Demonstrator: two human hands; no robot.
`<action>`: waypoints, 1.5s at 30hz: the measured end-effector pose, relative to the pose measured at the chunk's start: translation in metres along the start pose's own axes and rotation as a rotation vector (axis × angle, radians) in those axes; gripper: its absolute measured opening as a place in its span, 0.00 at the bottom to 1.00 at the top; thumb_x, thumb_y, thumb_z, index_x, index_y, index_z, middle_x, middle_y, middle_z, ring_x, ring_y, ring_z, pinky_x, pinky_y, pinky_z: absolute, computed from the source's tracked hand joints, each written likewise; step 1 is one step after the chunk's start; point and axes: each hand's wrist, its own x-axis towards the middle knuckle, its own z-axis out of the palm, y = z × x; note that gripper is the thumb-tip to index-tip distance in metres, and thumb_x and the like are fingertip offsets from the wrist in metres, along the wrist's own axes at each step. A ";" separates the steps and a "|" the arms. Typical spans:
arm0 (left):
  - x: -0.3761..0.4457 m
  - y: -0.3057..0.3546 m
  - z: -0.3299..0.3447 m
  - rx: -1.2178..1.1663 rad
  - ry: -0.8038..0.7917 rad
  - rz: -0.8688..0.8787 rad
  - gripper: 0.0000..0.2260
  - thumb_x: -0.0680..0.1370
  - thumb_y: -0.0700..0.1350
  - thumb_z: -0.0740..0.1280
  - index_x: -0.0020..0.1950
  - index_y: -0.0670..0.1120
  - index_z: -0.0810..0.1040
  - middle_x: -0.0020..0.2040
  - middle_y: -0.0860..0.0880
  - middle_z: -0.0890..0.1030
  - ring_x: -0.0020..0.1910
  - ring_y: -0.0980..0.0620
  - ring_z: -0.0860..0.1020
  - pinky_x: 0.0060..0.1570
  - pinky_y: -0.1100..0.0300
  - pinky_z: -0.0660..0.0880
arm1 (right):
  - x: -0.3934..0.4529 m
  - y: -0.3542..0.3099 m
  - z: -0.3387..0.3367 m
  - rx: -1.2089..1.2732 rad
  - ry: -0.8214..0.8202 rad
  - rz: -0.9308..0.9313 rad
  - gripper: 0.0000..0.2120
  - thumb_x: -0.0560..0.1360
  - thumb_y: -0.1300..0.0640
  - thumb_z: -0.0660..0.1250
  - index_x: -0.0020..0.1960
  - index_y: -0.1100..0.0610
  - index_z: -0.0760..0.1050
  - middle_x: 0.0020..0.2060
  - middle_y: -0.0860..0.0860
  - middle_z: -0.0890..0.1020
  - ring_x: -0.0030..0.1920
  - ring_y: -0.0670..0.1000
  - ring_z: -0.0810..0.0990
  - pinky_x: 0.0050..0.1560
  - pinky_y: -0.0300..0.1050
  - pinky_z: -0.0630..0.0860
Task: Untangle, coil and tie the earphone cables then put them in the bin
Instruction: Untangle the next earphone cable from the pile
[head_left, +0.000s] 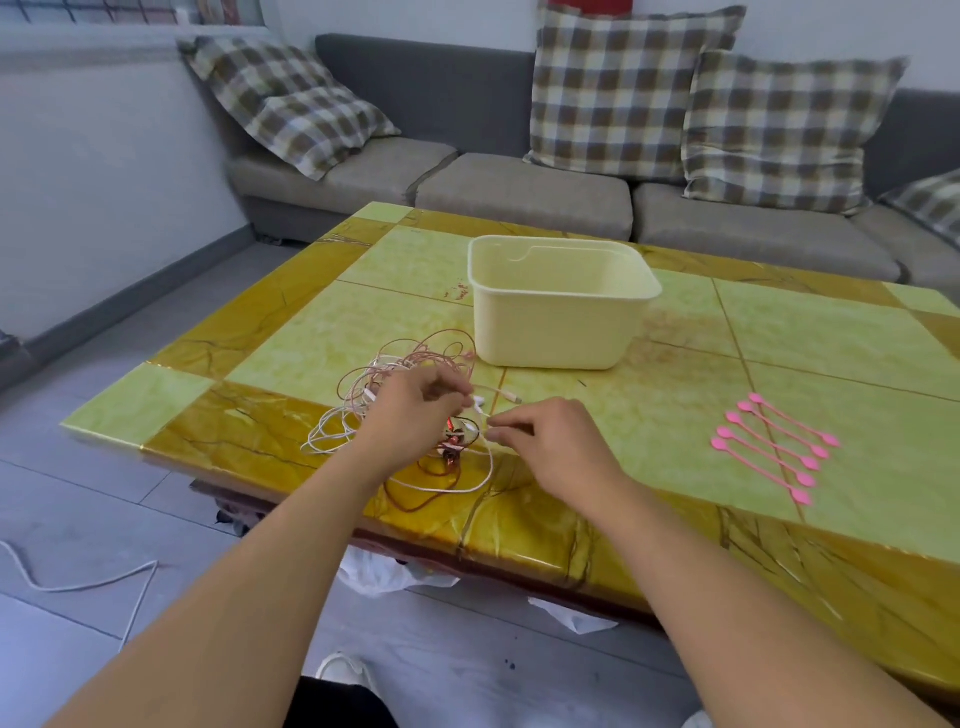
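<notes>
Tabletop (779, 332): both hands (415, 410) pinch tangled earphone cables (405, 364) near bin (561, 312).

I see my left hand (410, 410) and right hand (550, 441) pinching strands of the tangled earphone cables (415, 364) on the tiled table (779, 332), near the cream bin (558, 317); pink ties (774, 447) lie well right.

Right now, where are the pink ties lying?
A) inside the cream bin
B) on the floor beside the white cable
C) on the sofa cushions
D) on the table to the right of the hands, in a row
D: the pink ties lie side by side on the table, to the right of the right hand, apart from the bin and the tangled earphone cables.
</notes>
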 end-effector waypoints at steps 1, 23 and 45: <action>-0.002 -0.001 0.000 0.036 -0.036 0.002 0.05 0.81 0.43 0.68 0.49 0.48 0.84 0.45 0.49 0.87 0.46 0.50 0.83 0.39 0.70 0.74 | -0.002 0.002 -0.006 0.016 0.028 -0.002 0.08 0.77 0.51 0.73 0.54 0.50 0.87 0.51 0.44 0.87 0.52 0.43 0.83 0.55 0.36 0.74; 0.019 -0.022 0.023 0.498 0.129 -0.093 0.34 0.76 0.48 0.62 0.80 0.57 0.53 0.48 0.47 0.83 0.51 0.41 0.80 0.53 0.43 0.78 | -0.033 0.066 -0.093 -0.053 0.280 0.389 0.07 0.81 0.49 0.66 0.44 0.45 0.78 0.43 0.45 0.84 0.43 0.50 0.82 0.45 0.49 0.79; 0.018 -0.032 0.004 0.278 0.004 0.226 0.36 0.81 0.34 0.61 0.80 0.64 0.53 0.51 0.59 0.85 0.34 0.53 0.82 0.30 0.63 0.74 | -0.005 0.011 0.007 -0.308 -0.123 0.074 0.05 0.80 0.51 0.68 0.51 0.47 0.83 0.48 0.47 0.85 0.50 0.52 0.82 0.45 0.45 0.74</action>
